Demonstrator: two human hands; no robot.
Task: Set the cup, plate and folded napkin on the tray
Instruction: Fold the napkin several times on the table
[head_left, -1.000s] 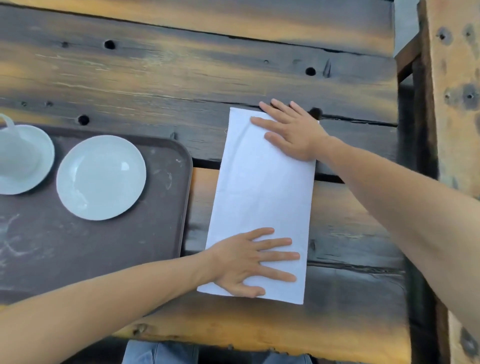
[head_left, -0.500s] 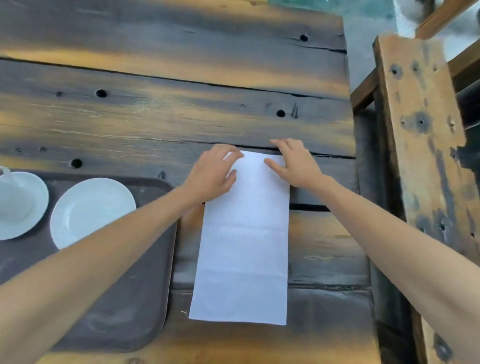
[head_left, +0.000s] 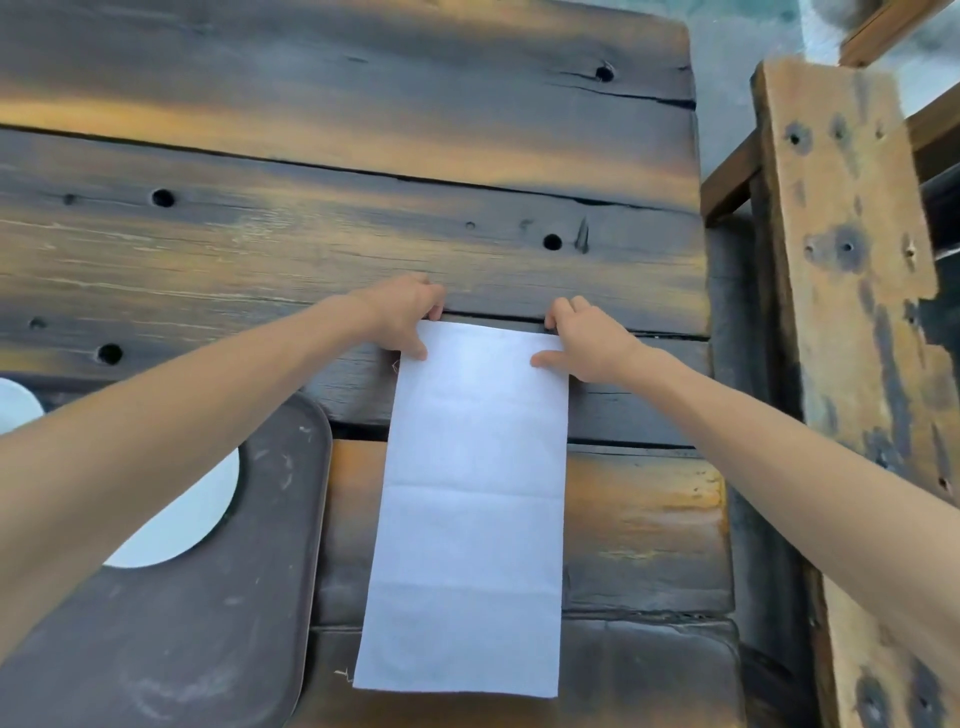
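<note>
Fingers of the left hand (head_left: 404, 314) and the right hand (head_left: 582, 340) pinch the two far corners of the napkin (head_left: 470, 509), thumbs on top, other fingers curled past its far edge. The long white napkin lies flat on the wooden table (head_left: 311, 234), its left edge just beside the tray (head_left: 291, 519). Bare planks stretch beyond the hands. A plate (head_left: 208, 512) sits on the tray, partly hidden by the left forearm.

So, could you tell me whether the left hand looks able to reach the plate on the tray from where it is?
Probably yes: the plate lies uncovered right under the left forearm, though the left hand now pinches the napkin.
</note>
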